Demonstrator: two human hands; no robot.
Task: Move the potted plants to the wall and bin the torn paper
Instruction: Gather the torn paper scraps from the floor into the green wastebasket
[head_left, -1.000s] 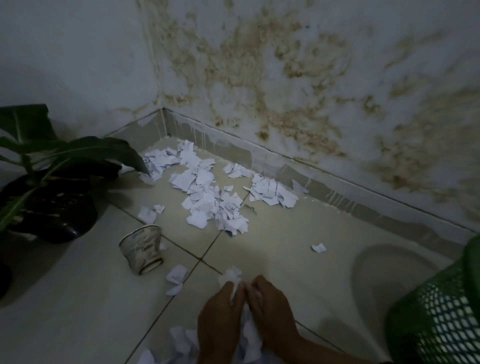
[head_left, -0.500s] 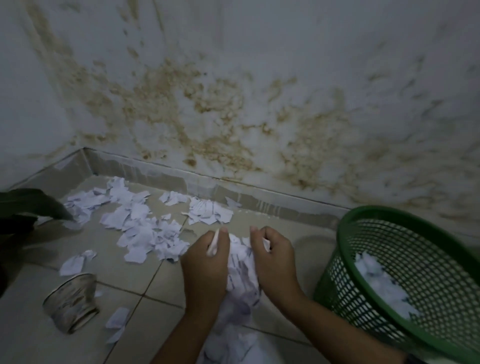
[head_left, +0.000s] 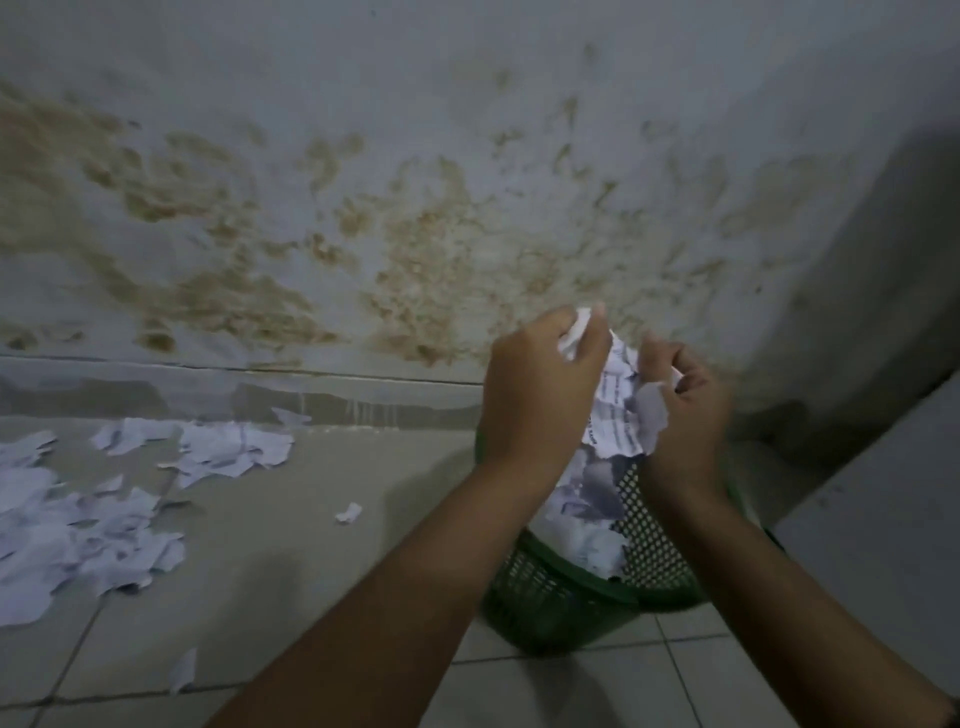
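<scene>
My left hand (head_left: 540, 384) and my right hand (head_left: 685, 400) hold a bunch of torn white paper (head_left: 615, 410) between them, directly above the green mesh bin (head_left: 561, 587). Both hands are closed around the paper. More torn paper (head_left: 587, 525) lies inside the bin or falls into it; I cannot tell which. Loose torn pieces (head_left: 93, 525) are scattered over the tiled floor at the left, with another cluster (head_left: 228, 447) near the skirting. No potted plant is in view.
A stained white wall (head_left: 415, 208) with a grey skirting runs across the back. A pale ledge or wall face (head_left: 878, 519) rises at the right beside the bin. Single scraps (head_left: 348, 512) lie on the floor tiles between the pile and the bin.
Both hands lifted the bunch of paper off the floor and carried it right to above the bin. The view swung right, so the plant and the fallen cup left the frame.
</scene>
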